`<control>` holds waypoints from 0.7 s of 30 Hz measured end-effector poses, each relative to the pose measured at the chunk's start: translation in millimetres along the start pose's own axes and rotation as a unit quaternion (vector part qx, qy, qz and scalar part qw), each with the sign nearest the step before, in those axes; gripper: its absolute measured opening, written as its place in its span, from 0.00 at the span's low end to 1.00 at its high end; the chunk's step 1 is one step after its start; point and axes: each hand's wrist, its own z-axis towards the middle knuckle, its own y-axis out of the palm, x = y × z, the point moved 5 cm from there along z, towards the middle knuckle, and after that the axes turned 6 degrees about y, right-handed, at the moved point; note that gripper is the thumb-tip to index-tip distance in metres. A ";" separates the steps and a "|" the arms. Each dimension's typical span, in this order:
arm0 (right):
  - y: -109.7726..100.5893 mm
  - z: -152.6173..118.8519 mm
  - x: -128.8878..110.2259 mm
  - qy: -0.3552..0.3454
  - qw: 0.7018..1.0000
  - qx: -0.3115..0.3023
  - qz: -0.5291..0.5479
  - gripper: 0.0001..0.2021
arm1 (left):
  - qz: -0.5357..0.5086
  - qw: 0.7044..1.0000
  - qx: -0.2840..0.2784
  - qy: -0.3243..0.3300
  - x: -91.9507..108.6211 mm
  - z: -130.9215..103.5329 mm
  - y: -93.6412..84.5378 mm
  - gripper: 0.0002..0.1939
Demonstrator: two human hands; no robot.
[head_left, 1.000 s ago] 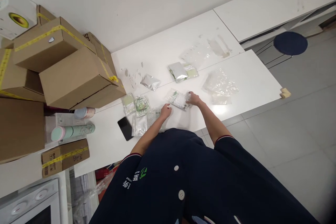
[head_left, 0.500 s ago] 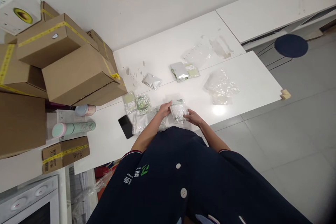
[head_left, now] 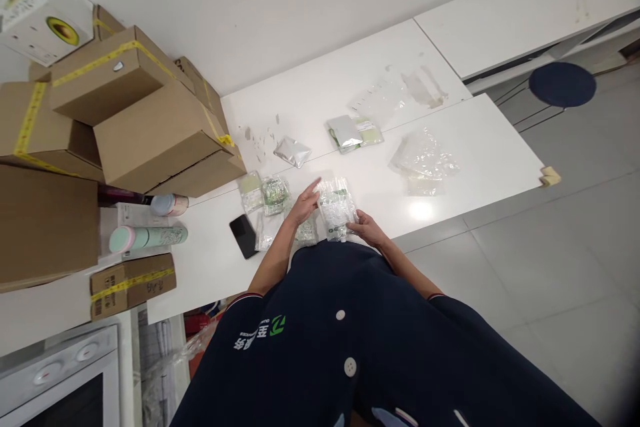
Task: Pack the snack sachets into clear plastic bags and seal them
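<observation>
A clear plastic packet (head_left: 338, 208) with white contents and green print lies in front of me, close to my body. My right hand (head_left: 367, 228) is closed on its lower right edge. At the packet's left edge is my left hand (head_left: 304, 204), its fingers stretched out and apart near the plastic; whether they touch it is hard to see. Left of that hand lie a packet with green print (head_left: 275, 195), a pale green packet (head_left: 251, 191) and a clear packet (head_left: 265, 231). Another clear packet (head_left: 306, 232) is partly hidden by my left forearm.
A black phone (head_left: 243, 236) and a mint-green bottle (head_left: 149, 237) lie to the left, below stacked cardboard boxes (head_left: 160, 137). Farther back are a silver pouch (head_left: 293, 151) and a silver-and-green packet (head_left: 345, 133). Crumpled clear bags (head_left: 425, 159) lie right. A dark stool (head_left: 563, 85) stands beyond.
The packet now reaches farther up, its clear plastic spread longer. My left hand's fingers have loosened from its upper left corner and straightened. My right hand keeps its hold.
</observation>
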 end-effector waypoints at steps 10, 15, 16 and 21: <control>6.6 -4.8 -13.5 -0.067 0.985 0.006 -0.160 0.18 | 0.012 0.999 0.020 0.038 1.2 -2.9 10.4 0.29; -6.9 -7.4 -16.2 -0.094 0.956 0.074 -0.267 0.16 | -0.014 0.998 -0.047 -0.051 11.2 -12.2 19.3 0.26; -8.7 -7.9 -17.6 -0.098 0.950 0.084 -0.286 0.16 | 0.005 0.996 -0.072 -0.060 13.8 -14.4 20.3 0.24; -10.8 -7.0 -23.0 -0.101 0.940 0.083 -0.315 0.15 | 0.158 0.982 -0.106 -0.003 27.3 -19.0 14.9 0.13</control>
